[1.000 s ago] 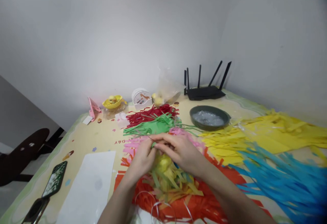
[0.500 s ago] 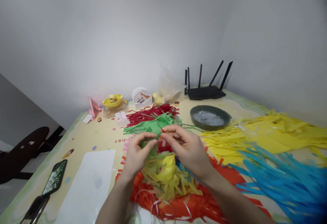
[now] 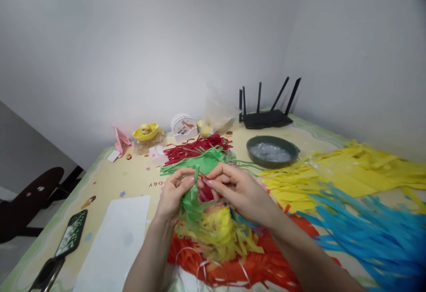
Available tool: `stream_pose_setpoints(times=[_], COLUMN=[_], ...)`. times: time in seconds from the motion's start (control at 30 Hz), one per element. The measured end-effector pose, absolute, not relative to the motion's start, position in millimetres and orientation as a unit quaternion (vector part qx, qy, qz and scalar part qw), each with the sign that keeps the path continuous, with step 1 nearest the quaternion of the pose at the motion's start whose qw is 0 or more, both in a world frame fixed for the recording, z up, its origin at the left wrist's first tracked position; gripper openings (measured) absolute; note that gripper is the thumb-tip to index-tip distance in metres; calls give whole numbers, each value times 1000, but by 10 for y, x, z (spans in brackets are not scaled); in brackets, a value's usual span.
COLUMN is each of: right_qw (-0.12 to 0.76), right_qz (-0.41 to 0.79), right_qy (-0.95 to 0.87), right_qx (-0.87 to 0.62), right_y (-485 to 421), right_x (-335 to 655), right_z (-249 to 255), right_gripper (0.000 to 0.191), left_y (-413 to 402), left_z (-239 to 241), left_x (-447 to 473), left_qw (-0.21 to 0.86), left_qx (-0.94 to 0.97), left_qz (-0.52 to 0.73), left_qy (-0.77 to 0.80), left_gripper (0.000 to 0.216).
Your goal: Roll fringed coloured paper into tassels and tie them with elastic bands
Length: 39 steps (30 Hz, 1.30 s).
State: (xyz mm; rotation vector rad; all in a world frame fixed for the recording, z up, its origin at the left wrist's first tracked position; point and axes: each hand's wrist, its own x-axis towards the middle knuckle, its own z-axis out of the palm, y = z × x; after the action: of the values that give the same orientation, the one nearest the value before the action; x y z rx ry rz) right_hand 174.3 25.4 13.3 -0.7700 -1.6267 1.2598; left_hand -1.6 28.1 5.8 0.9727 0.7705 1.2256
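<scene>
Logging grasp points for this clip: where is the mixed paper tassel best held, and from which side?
At the gathered green neck, pinched from the sides near the top, as the left hand and right hand do. There the strips bunch narrow; below, the yellow fringe splays loose.

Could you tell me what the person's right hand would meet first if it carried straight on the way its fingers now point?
The right hand points leftward, so it would probably first meet the twisted green paper-strip bundle pinched by the left hand, then that hand's fingertips; depth is uncertain.

The blue fringe (image 3: 372,234) blurs and runs off the right edge. The phone stand (image 3: 45,274) is cut off below. The round box's (image 3: 183,128) print is unreadable.
</scene>
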Motion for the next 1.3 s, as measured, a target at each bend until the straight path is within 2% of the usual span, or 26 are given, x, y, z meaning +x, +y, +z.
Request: stream_pose_setpoints(times=[0.3,0.63,0.77,0.83,0.97,1.1,1.23,1.3], right_qw=[456,450,457,457,445,541,626,648], right_qz=[501,511,490,480,421,339,433,433], right_qy=[-667,-665,-671,-677,-713,-684,-582,-576], right_qx=[-311,-307,-318,-321,-341,-352,-288,-248], right_y=[250,249,279,306,344,333,298,266], right_x=[1763,1777,1762,1758,1766,1773,1787,1790], right_z=[179,193,182,175,150,161,430,695], right_gripper=[18,19,17,22,16,14,19,22], left_y=[270,284,261,237,176,161,343,500], left_z=[55,63,75,90,107,31,-32,25], left_x=[-17,-21,0,17,50,37,-29,-59], left_qw=[621,596,515,447,320,245,179,157], left_qx=[429,468,540,592,669,723,771,789], left_qz=[540,530,518,508,485,447,389,367], left_qy=[372,382,418,438,464,466,471,466], left_gripper=[34,27,19,14,7,9,10,8])
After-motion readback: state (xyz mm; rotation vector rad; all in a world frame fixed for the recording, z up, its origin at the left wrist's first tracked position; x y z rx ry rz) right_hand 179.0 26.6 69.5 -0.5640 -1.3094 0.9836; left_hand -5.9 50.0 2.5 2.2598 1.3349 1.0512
